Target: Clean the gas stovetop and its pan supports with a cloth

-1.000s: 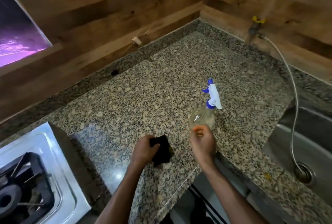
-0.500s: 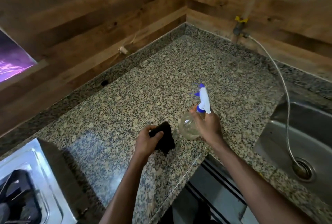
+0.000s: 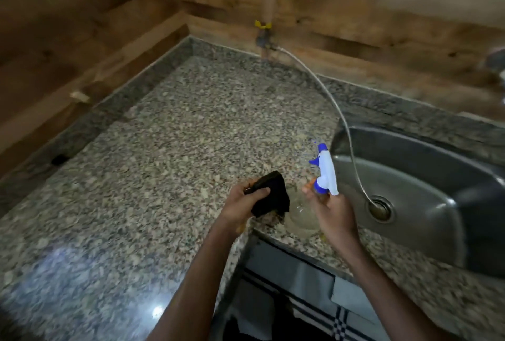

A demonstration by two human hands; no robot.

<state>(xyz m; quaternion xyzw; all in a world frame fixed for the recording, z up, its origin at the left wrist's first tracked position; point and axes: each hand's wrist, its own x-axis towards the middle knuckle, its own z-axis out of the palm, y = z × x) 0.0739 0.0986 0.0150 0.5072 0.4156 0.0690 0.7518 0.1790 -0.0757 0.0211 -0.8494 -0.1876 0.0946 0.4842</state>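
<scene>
The cloth (image 3: 273, 195), dark and bunched, sits in the left hand (image 3: 243, 204) above the near counter (image 3: 164, 163) edge; it looks soft, light, best gripped wadded; right hand (image 3: 332, 213) wraps the bottle (image 3: 314, 195) neck; sink (image 3: 423, 190) lies right; stove unseen.

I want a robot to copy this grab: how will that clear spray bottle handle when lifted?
The spray bottle looks light: its clear body seems nearly empty. The white-and-blue trigger head probably makes it top-heavy, apt to tip if set down carelessly. The right hand holds it by the neck, likely a surer grip than the smooth body.
</scene>
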